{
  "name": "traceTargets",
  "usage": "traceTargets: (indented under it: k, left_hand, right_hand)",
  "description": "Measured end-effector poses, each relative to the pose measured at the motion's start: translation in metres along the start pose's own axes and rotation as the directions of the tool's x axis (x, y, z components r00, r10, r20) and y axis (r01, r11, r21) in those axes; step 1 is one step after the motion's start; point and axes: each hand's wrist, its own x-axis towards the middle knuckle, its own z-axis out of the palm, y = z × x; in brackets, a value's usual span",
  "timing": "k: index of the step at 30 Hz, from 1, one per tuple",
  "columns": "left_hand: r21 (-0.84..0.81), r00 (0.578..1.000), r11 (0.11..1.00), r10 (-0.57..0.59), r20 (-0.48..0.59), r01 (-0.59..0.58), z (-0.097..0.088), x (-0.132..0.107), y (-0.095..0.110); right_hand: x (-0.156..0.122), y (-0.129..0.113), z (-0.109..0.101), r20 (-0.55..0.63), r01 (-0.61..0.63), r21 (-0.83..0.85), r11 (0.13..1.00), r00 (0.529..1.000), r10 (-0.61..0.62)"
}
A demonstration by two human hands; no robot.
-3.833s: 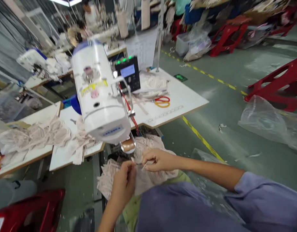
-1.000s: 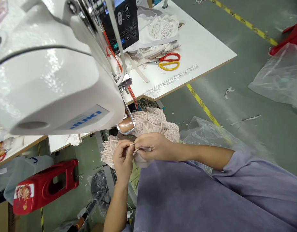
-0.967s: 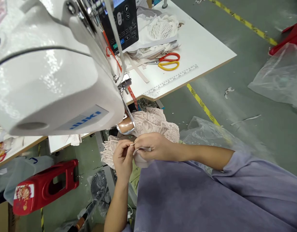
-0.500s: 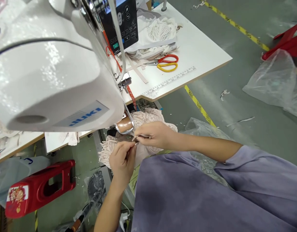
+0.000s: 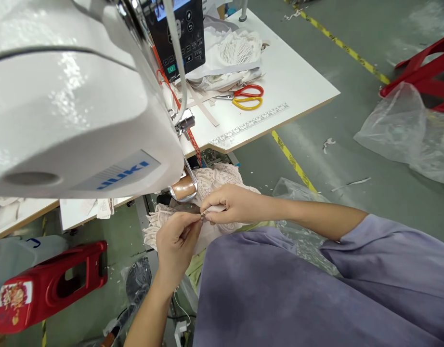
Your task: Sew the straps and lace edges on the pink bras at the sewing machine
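A pale pink lace bra lies bunched on my lap, below and behind both hands, close to the sewing machine head. My left hand is closed, thumb and forefinger pinching the end of a narrow pale strap. From the other side my right hand grips the same pale strap, part of which shows between its fingers. The fingertips of the two hands meet, so the exact spot where they pinch is mostly hidden. Ruffled lace edging hangs out to the left of my left hand.
The white sewing machine fills the upper left, its metal guard just above the hands. Scissors, fabric pieces and a printed ruler are on the table. A red stool stands lower left.
The two hands have come closer together at the fingertips. A wider, pale part of the strap now shows in my right hand. The whole view has shifted slightly.
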Motion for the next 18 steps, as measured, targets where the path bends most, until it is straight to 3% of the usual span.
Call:
traceTargets:
  k: [8, 12, 18]
  left_hand:
    - [-0.026, 0.974, 0.985, -0.167, 0.153, 0.173, -0.011, 0.012, 0.004]
    - [0.056, 0.950, 0.988, -0.153, 0.272, 0.143, -0.015, 0.016, 0.005]
    - [0.158, 0.973, 0.983, -0.120, 0.199, 0.089, -0.011, 0.014, 0.007]
  right_hand:
    - [-0.004, -0.005, 0.001, -0.020, 0.098, -0.114, 0.989, 0.995, -0.101]
    - [-0.005, -0.007, 0.003, -0.016, 0.098, -0.140, 0.985, 0.995, -0.101]
    - [-0.007, -0.007, 0.008, -0.094, 0.079, -0.230, 0.970, 0.990, -0.103]
